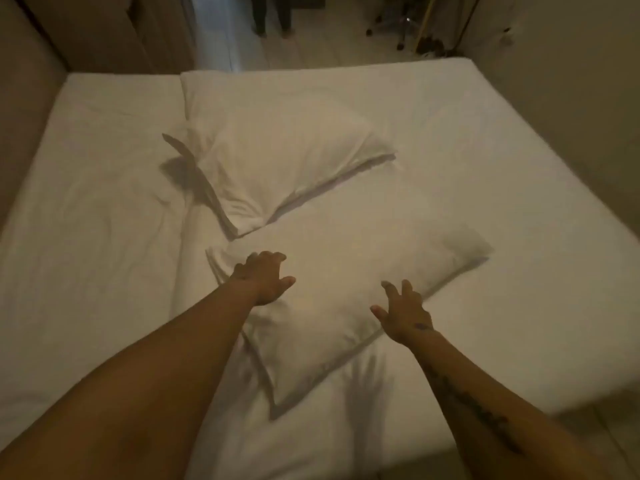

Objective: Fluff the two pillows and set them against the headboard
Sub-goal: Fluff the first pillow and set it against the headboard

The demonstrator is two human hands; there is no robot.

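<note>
Headboard point(24, 109): a tan padded panel along the far left edge of the view, well to the left of both hands and well apart from both pillows.

Bed point(97, 237): a wide mattress under a white, slightly creased sheet, filling most of the view beneath both arms.

Left hand point(264, 277): reaching forward on a bare arm, palm down over the left end of the near pillow. The fingers are curled and loosely spread, gripping nothing. Whether the fingertips press into the fabric or hang just above it cannot be told.

Far pillow point(277, 157): white, lying flat and slanted on the sheet, beyond the left hand's fingertips and apart from them. Its near corner touches or slightly overlaps the far edge of the near pillow.

Near pillow point(346, 289): white, lying flat and slanted on the sheet, directly under and between the two hands. It stretches from left of the left hand's fingers to well past the right hand's fingers on the right.

Right hand point(403, 311): reaching forward on a tattooed forearm, palm down at the near pillow's lower edge. The fingers are spread wide and hold nothing. Its shadow falls on the sheet below the wrist.

Floor point(329, 46): pale, past the far edge of the bed, well beyond both hands, with a person's legs point(270, 15) standing there.
</note>
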